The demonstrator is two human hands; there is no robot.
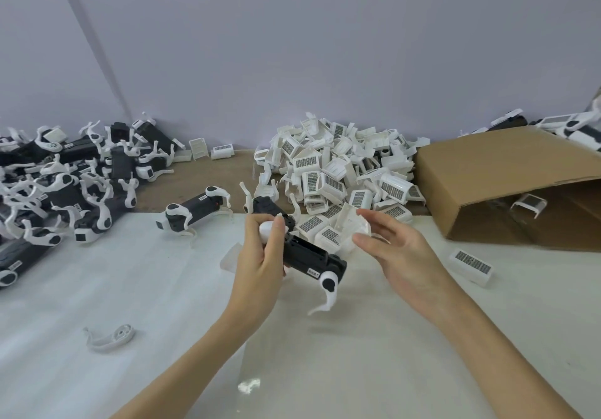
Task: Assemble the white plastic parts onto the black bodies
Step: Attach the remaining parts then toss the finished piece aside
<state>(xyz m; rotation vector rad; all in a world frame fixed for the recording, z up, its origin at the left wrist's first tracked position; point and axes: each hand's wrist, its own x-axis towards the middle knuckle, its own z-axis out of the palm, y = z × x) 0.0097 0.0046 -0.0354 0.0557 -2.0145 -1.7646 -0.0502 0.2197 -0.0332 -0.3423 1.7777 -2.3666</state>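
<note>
My left hand [260, 256] grips a black body [309, 256] with white legs above the white mat; one white leg [327, 295] hangs from its near end. My right hand [393, 252] is just right of it, thumb and fingers closed around a white plastic part [349, 223] at the foot of the pile. A big heap of white grilled parts [338, 171] lies behind my hands. Two more black bodies with white legs [195, 212] [265, 204] stand at the mat's far edge.
A pile of assembled black-and-white bodies [65, 184] fills the left side. An open cardboard box [507, 184] lies on its side at the right. A loose white leg [110, 337] and a single grilled part [470, 262] lie on the mat [130, 288].
</note>
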